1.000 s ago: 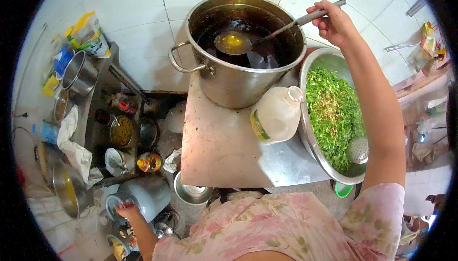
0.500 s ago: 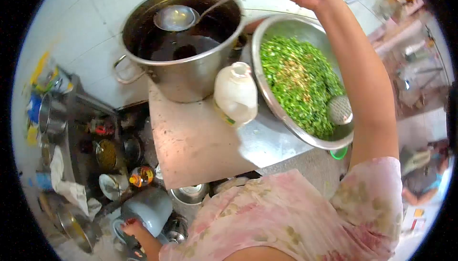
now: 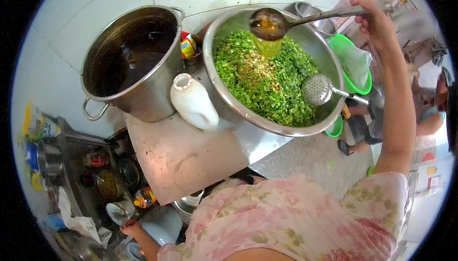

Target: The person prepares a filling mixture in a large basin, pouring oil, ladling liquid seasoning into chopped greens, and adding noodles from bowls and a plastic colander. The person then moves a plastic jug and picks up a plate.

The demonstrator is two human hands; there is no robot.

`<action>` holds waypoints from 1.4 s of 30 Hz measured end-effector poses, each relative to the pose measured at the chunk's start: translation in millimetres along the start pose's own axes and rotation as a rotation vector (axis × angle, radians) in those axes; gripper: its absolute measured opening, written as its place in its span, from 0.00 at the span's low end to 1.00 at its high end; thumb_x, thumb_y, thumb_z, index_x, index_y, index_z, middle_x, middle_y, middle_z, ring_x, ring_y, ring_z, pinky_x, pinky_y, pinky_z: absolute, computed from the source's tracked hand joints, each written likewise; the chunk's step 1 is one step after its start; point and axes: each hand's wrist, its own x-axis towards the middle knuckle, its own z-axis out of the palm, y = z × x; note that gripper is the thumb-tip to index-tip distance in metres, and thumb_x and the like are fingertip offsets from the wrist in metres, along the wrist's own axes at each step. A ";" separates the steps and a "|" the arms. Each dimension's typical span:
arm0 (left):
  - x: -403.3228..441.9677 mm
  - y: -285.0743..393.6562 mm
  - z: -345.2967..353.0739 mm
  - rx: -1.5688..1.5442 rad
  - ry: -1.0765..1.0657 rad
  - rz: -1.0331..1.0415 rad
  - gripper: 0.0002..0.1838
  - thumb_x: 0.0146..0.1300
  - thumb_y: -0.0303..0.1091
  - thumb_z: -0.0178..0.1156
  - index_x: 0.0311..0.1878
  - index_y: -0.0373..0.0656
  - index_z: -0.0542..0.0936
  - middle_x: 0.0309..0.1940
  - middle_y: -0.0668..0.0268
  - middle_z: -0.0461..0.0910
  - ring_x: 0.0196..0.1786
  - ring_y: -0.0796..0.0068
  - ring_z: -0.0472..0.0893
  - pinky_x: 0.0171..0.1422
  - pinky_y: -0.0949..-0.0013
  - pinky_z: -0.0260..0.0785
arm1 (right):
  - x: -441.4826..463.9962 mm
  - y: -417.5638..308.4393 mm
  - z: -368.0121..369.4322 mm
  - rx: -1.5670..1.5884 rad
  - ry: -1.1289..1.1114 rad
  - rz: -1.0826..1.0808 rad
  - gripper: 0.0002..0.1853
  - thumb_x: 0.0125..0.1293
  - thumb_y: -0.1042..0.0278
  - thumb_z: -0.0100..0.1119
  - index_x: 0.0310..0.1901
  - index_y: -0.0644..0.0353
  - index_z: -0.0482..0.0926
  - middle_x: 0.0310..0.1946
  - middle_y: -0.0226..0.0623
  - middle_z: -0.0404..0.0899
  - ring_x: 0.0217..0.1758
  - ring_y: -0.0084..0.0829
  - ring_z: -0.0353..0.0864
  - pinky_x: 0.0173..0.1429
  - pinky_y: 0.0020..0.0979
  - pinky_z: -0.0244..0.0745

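Observation:
Raised at the upper right, my right hand (image 3: 374, 20) is closed round the handle of a ladle (image 3: 269, 25). The ladle is tilted over a large steel basin (image 3: 224, 89), and yellowish oil (image 3: 268, 47) runs from it onto chopped greens (image 3: 267, 96). Pale minced bits (image 3: 257, 72) lie on the greens under the stream. A perforated skimmer (image 3: 317, 89) rests at the basin's right side. My left hand (image 3: 132, 229) hangs low at the left, beside a pale bucket (image 3: 160, 225) and a white bowl (image 3: 119, 212); its fingers are too small and blurred to read.
A deep steel pot (image 3: 152, 91) of dark liquid stands left of the basin. Between them is a white plastic jug (image 3: 194, 101) on the metal table (image 3: 186, 165). A green basket (image 3: 358, 65) sits behind right. Another person's leg (image 3: 362, 146) shows at the right.
My right hand has carried the ladle rightward from over the pot to over the basin, where its oil now pours. The view has turned to the right. My left hand stays low.

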 end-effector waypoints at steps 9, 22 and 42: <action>-7.0 -8.7 18.1 -0.015 0.028 0.057 0.22 0.64 0.52 0.42 0.22 0.48 0.54 0.11 0.73 0.49 0.13 0.76 0.51 0.19 0.71 0.44 | -22.5 44.7 1.6 -0.492 -0.028 -0.441 0.12 0.60 0.64 0.53 0.37 0.64 0.78 0.26 0.27 0.75 0.30 0.19 0.71 0.36 0.23 0.68; 15.6 -6.9 -19.3 -0.039 0.053 0.016 0.21 0.63 0.49 0.42 0.19 0.49 0.53 0.10 0.72 0.50 0.13 0.76 0.51 0.19 0.70 0.46 | -80.5 106.5 45.8 -1.034 -0.288 -0.831 0.10 0.51 0.78 0.56 0.37 0.62 0.76 0.28 0.42 0.75 0.29 0.38 0.74 0.33 0.31 0.69; 110.3 -21.2 -102.4 0.113 -0.057 0.133 0.18 0.61 0.43 0.44 0.17 0.46 0.61 0.11 0.70 0.61 0.15 0.75 0.60 0.23 0.69 0.57 | -34.9 -5.6 189.7 0.582 -0.108 0.023 0.16 0.57 0.58 0.54 0.42 0.59 0.76 0.25 0.34 0.74 0.25 0.20 0.69 0.28 0.21 0.63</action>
